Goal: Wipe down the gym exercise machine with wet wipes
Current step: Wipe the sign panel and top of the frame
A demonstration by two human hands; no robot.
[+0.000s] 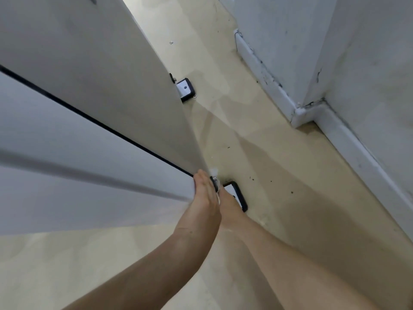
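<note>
Left hand (205, 194) flat, fingers straight, pressed on machine panel's (111, 121) bottom corner, lower centre of frame; right hand (228, 204) just beside, at black foot (238, 195), grip hidden, cannot tell.

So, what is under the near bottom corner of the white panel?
A black foot with a white top stands on the floor. The right hand covers part of it; its joint to the panel is hidden.
</note>
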